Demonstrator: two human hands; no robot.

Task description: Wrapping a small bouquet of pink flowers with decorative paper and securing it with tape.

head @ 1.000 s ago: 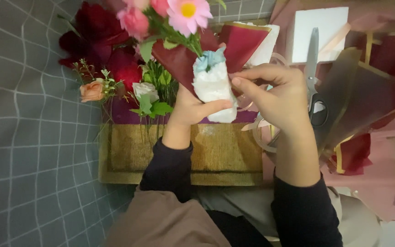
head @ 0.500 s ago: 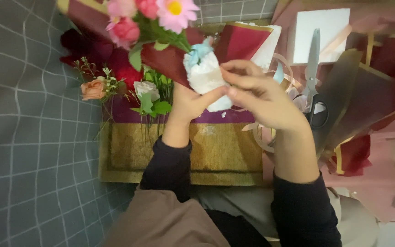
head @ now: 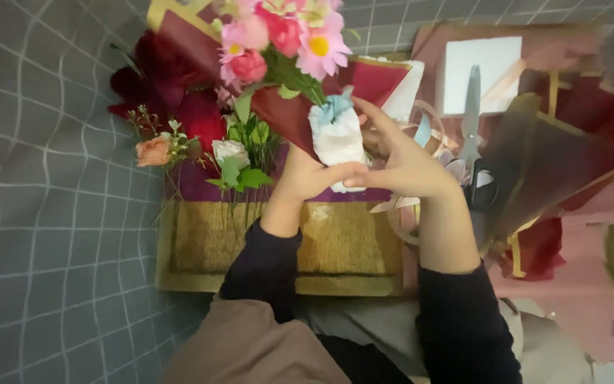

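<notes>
My left hand point(head: 307, 174) grips the white-wrapped bouquet stem point(head: 337, 135), fingers closed round it; right hand point(head: 406, 167) pinches its near end, mid-wrap; next I'd judge ribbon point(head: 421, 124) needed; scissors point(head: 472, 135) lie right.

Pink-flower bouquet point(head: 286, 43) — dark red wrap, white-wrapped stem end, tilted w/ blooms up-left

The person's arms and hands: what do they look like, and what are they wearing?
Both arms wear long, dark, near-black sleeves that end at the wrists with plain cuffs. The left hand and right hand are bare, with no gloves. No rings, watch or bracelets can be seen. Nearer the body, brownish and grey clothing shows below the sleeves.
</notes>
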